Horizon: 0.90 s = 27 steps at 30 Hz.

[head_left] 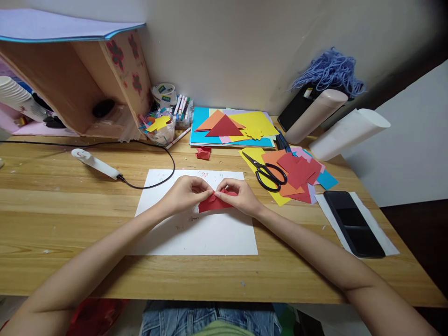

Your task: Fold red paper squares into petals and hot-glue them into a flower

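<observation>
Between my hands is a piece of red paper (213, 204), partly folded, over a white sheet (196, 238) that lies on the table. My left hand (187, 192) pinches its upper edge from the left. From the right, my right hand (240, 196) pinches the same paper, thumb and forefinger close to the left hand's fingertips. Fingers cover part of the fold. A small folded red paper piece (203, 153) lies just beyond the white sheet.
Black-handled scissors (268, 172) rest on coloured paper pieces (297, 170) to the right. A phone (353, 224) lies farther right. Stacked coloured sheets (201, 128) and a tub of scraps (163, 133) stand behind. A white glue gun (96, 164) with a black cord lies left.
</observation>
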Available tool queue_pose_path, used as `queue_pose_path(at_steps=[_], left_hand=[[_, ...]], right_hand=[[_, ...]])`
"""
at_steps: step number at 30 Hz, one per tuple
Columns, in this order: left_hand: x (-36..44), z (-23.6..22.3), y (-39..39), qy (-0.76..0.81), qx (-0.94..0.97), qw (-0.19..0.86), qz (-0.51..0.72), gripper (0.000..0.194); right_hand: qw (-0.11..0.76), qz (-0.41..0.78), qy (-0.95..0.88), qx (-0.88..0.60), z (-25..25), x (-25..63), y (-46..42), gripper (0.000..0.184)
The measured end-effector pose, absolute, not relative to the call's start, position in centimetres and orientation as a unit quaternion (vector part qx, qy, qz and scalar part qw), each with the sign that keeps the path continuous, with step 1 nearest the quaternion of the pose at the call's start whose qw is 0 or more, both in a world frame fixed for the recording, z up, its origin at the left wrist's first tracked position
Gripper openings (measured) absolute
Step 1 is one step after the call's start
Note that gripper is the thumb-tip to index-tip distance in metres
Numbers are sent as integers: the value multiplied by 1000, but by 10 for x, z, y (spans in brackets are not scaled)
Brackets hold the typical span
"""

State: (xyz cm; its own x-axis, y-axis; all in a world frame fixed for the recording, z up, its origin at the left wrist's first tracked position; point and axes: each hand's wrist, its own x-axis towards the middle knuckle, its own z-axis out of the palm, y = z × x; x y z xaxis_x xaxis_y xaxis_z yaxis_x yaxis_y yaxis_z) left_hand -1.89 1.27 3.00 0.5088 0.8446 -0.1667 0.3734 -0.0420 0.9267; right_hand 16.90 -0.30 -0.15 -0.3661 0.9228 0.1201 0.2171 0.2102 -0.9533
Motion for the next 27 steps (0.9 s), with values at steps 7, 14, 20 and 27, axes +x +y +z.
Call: queue_pose_path(at_steps=[7,14,20,27], left_hand=[[-19,29,9,454,679,533,219,13],[-16,30,7,454,694,484,280,13],[-15,34,2,462,697,452,312,18],[-13,30,-1,462,669,475,336,31]], right_hand=[[370,455,-695,-416,2,168,-5,11],[375,432,-697,-432,0,167,-5,12],[379,432,-691,-439,-2,167,-5,12],[402,413,-673,-463,-2,167,-4,10]])
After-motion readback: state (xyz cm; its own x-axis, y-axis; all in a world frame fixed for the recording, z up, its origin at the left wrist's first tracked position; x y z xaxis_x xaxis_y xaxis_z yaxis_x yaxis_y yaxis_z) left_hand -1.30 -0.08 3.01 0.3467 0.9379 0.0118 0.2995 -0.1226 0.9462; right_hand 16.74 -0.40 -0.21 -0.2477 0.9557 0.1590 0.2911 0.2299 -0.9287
